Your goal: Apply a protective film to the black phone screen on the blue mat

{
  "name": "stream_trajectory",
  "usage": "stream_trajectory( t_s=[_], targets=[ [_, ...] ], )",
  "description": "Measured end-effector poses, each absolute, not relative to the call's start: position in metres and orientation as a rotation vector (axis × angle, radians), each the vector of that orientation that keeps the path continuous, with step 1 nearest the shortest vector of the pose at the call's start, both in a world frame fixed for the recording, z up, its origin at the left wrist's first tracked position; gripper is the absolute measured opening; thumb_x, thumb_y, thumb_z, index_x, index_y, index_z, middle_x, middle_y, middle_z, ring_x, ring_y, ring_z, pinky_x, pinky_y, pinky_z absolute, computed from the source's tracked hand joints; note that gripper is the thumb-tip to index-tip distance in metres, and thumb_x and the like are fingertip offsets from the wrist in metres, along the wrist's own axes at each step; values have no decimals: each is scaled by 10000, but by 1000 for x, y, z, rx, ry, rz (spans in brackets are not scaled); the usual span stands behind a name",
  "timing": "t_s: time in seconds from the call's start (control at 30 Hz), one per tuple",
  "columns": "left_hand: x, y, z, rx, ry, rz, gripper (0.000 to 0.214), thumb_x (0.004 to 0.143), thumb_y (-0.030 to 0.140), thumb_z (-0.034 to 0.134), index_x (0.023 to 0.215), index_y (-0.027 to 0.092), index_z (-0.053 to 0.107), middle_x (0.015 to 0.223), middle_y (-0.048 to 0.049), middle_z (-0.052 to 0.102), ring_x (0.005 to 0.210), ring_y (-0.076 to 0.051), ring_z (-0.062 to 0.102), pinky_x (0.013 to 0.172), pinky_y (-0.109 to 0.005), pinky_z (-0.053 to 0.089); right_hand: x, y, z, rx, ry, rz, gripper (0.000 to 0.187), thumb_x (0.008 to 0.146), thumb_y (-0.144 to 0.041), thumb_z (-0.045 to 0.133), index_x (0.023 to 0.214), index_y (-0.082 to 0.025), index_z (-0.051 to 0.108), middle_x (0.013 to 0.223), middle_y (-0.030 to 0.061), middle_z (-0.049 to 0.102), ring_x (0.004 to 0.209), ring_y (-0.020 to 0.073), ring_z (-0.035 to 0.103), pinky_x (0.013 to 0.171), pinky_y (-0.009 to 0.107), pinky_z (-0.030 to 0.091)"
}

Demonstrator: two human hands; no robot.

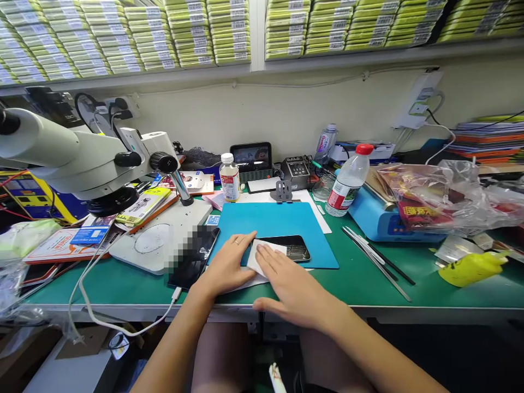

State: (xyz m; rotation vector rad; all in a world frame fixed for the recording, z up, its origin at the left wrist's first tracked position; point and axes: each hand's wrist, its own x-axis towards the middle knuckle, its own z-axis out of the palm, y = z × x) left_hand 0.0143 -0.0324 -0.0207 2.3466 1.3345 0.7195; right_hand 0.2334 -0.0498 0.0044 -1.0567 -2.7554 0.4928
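A dark opened phone lies on a blue work mat in front of me. A white cloth or wipe covers its near left end. My right hand lies flat on the wipe, fingers stretched out and pressed down on it. My left hand rests beside it on the mat's left edge, fingers curled against the phone's end, a ring on one finger. Whether the left hand grips the phone I cannot tell.
A microscope on a white base stands left, a second phone with a cable beside it. Two bottles, a small screen, tweezers, a blue heating plate and plastic bags crowd the green bench.
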Motion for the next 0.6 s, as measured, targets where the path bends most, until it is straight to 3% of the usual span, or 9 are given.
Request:
stream_trajectory(
  t_s=[0.2,0.4,0.47,0.6],
  targets=[
    [15,-35,-20,2319,1360,706,756,838,295,635,1529,202,343,1458,-115,516,1343,-303,443,1138,-477,387,257,-27,4,-1321,-2716,366,971,916,-762,365,1559,-39,283,1631,206,231,1517,329,189,1222,516,245],
    [14,-33,-14,2323,1315,834,697,840,192,577,1508,194,378,1503,-126,454,1389,-288,421,1171,-447,362,217,-33,6,-1094,-2754,426,1089,861,-821,392,1545,18,278,1624,241,214,1518,344,170,1239,490,209],
    [9,-42,-6,2289,1357,1022,602,879,164,524,1468,242,435,1462,-105,479,1327,-269,490,1135,-439,405,222,-40,5,-1069,-2763,428,1042,879,-805,378,1552,-14,287,1631,217,208,1519,330,178,1240,479,210],
    [-4,-106,4,2125,1548,1523,377,950,184,516,1303,301,582,1163,-54,614,1022,-221,634,906,-396,544,250,-39,4,-1176,-2748,395,948,926,-758,348,1561,-57,292,1636,188,210,1516,311,197,1233,485,234]
  ],
)
